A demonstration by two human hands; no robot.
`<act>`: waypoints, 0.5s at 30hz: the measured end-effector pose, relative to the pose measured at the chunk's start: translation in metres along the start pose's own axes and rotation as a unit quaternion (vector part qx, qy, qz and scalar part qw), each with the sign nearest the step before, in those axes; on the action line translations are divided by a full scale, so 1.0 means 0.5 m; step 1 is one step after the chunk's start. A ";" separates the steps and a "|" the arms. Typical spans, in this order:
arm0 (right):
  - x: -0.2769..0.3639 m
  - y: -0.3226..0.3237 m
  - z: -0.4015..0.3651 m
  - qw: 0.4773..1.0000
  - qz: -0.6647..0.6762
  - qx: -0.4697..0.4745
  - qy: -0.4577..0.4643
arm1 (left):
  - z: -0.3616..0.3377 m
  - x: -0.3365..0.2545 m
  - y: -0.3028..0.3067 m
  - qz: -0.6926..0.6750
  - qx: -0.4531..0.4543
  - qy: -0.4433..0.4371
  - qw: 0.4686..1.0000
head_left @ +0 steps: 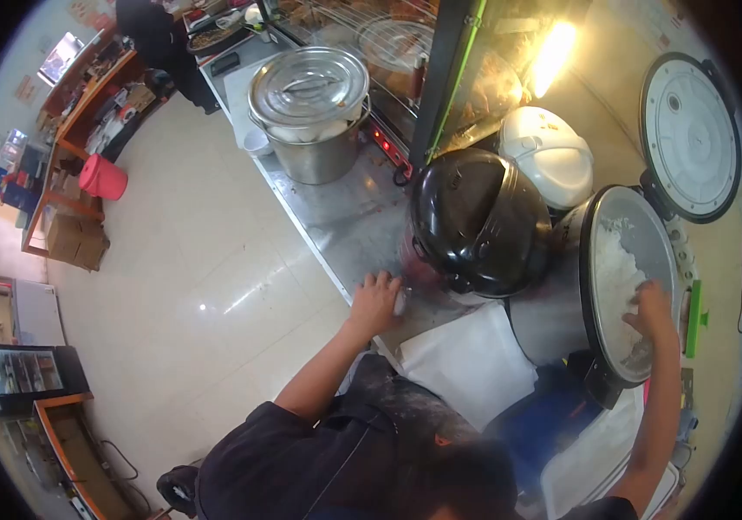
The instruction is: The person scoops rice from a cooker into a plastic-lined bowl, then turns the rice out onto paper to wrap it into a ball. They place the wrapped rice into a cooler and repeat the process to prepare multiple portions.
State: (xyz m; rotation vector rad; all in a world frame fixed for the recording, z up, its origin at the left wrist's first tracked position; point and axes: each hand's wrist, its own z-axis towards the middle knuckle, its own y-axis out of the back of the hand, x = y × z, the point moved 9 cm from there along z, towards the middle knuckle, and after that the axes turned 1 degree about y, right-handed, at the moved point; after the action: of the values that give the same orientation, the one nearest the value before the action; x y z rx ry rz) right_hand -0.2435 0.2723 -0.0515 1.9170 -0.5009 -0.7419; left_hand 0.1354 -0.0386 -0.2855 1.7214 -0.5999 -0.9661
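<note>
My right hand (654, 310) reaches into the large open rice cooker (555, 290), its fingers curled at the white rice (619, 269). What those fingers hold, if anything, I cannot make out. My left hand (377, 302) rests at the edge of the metal counter (326, 217), fingers bent around a small whitish thing that is mostly hidden. Between the two hands stands a dark cooker (478, 224) with its lid down. Sheets of white paper (466, 357) lie in front of it, close to my body.
The big cooker's lid (692, 139) stands raised at the right. Behind are a white cooker (547, 158) and a lit glass display case (453, 82). A lidded steel pot (312, 143) sits farther along the counter. A person in dark clothes (159, 39) is at the far left, beyond a red bucket (103, 177).
</note>
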 end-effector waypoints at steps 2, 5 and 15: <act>0.010 0.015 0.001 1.000 0.005 0.003 -0.011 | -0.001 0.001 -0.002 -0.001 -0.008 -0.005 1.000; -0.006 0.055 0.001 0.989 0.129 -0.078 -0.010 | -0.005 0.003 0.001 -0.006 -0.033 -0.014 0.999; -0.027 -0.057 0.002 0.998 0.065 0.008 -0.009 | -0.009 0.005 0.020 0.005 -0.022 -0.013 1.000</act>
State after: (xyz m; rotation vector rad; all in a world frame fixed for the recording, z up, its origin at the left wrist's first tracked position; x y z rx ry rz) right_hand -0.2531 0.2923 -0.0737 1.8739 -0.6393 -0.6728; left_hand 0.1408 -0.0416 -0.2764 1.6669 -0.6004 -0.9895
